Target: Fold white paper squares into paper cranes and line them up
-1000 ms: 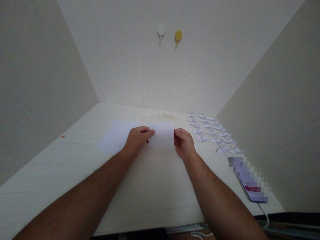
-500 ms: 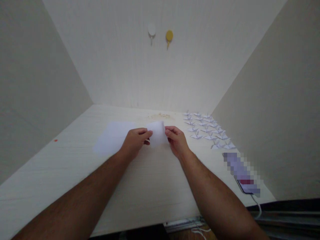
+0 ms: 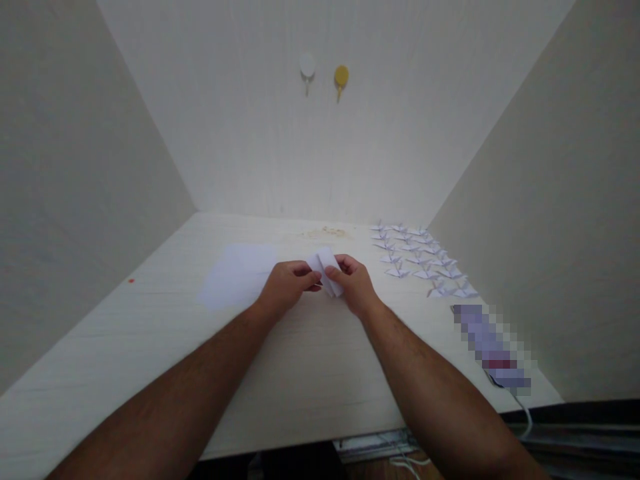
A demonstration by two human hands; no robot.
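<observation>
Both hands meet over the middle of the pale wooden desk (image 3: 300, 373). My left hand (image 3: 287, 288) and my right hand (image 3: 356, 287) each pinch one side of a small white paper (image 3: 327, 275), which is bent double between them just above the desk. The fingers of both hands are curled closed on it. A flat sheet of white paper (image 3: 240, 280) lies on the desk just left of my left hand.
Several small white folded paper cranes (image 3: 423, 263) stand in rows at the back right. A phone (image 3: 495, 347) with a cable lies near the right front edge. Two round hooks, white (image 3: 307, 67) and yellow (image 3: 341, 75), hang on the back wall. Walls close in on three sides.
The small paper was held flat and wide between the hands; the hands have come together and the paper is now folded over between them.
</observation>
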